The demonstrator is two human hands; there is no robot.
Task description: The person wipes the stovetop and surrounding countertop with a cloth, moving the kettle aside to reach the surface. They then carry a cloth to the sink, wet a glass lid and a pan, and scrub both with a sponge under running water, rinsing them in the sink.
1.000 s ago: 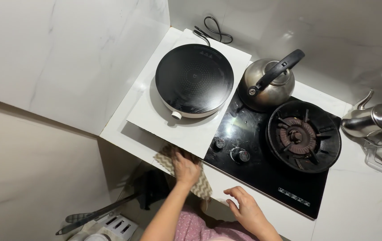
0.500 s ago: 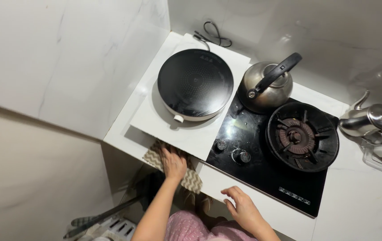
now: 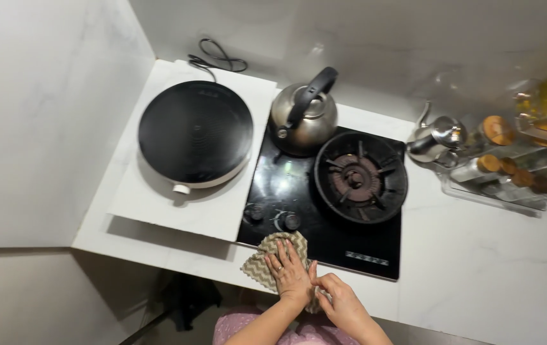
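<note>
Left hand point(image 3: 290, 273): flat, fingers spread, palm pressing down on the cloth; not clenched, nothing pinched.
Right hand point(image 3: 340, 301): lower centre of the frame, fingers loosely curled, tips at the cloth's lower right edge beside the left hand; whether pinching the fabric, cannot tell.
Cloth point(image 3: 267, 255): beige with a zigzag pattern, lying at the front edge of the counter, upper corner lapping onto the black glass hob; long axis running from lower left to upper right.
Key relation: cloth directly under the left palm, spreading up and to the left of it; left hand the nearer and on top, right hand only at the edge.
Hob point(image 3: 299, 185): black glass, centre of frame, two knobs point(image 3: 273, 217) just above the cloth.
Burner point(image 3: 359, 177): round, dark, right part of the hob.
Kettle point(image 3: 303, 115): steel, black handle, upper centre, on the hob's back left.
Hot plate point(image 3: 195, 133): round, black top, upper left, on a white board.
Counter point(image 3: 478, 255): white marble, stretching right.
</note>
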